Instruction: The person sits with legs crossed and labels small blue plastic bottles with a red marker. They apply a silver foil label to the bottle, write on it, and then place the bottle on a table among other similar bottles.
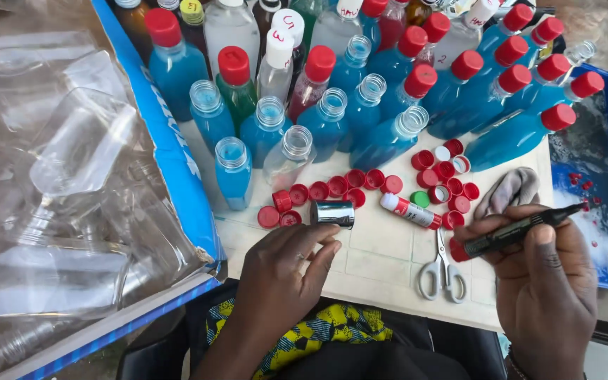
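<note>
Table (381, 257): blue-liquid bottles (328, 119), some uncapped; loose red caps (339, 186); glue stick (411, 210); scissors (442, 271); grey cloth (511, 190). Box of clear empty bottles (72, 211) at left. Left hand (283, 274): fingers curled loosely, fingertips just below a small silver roll (333, 213); contact cannot be told. Right hand (547, 281): pinching a black marker (508, 234), long axis near horizontal, red end pointing left, above the scissors.

A shiny silver cap (333, 213) lies on its side on the table (381, 257), near the front edge, just past the fingertips of the left hand (283, 271). A black marker (508, 234) with a red end is held tilted in the right hand (547, 288), over the table's right side.
</note>
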